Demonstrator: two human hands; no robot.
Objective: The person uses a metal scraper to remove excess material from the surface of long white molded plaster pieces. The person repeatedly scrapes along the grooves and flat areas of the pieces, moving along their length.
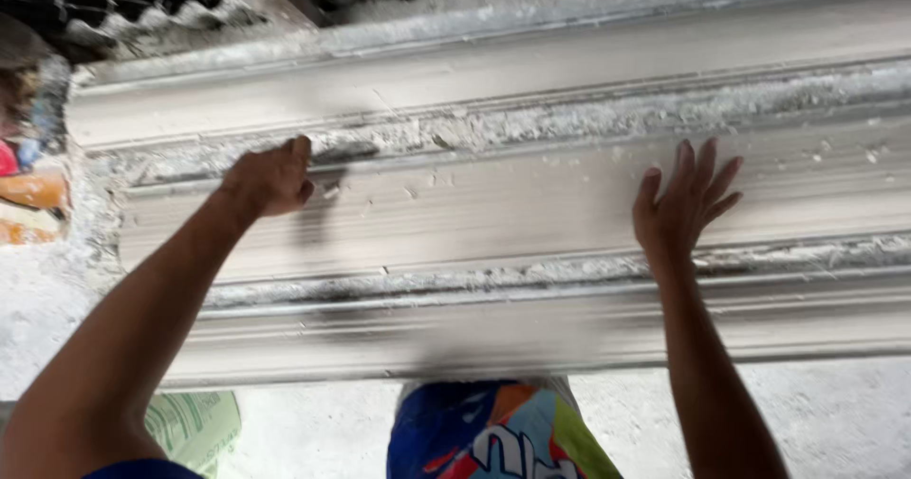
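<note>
Long grey plaster moulding [531,204], ridged lengthwise and crusted with rough crumbs along its grooves, spans the view from 9 to 3 o'clock. Left hand [270,177], at 10 o'clock, has its fingers curled onto an upper ridge, gripping its edge. Right hand [685,204], at 2 o'clock, lies flat with fingers spread on the smooth concave band. Risk: uneven pressure may crack or chip the brittle-looking cast, or smear any surface not yet set.

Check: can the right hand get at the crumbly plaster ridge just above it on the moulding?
Probably yes. The right hand lies flat and open on the grey moulding, and the rough ridge runs just above its fingertips with nothing between them. The left hand is well clear.
</note>
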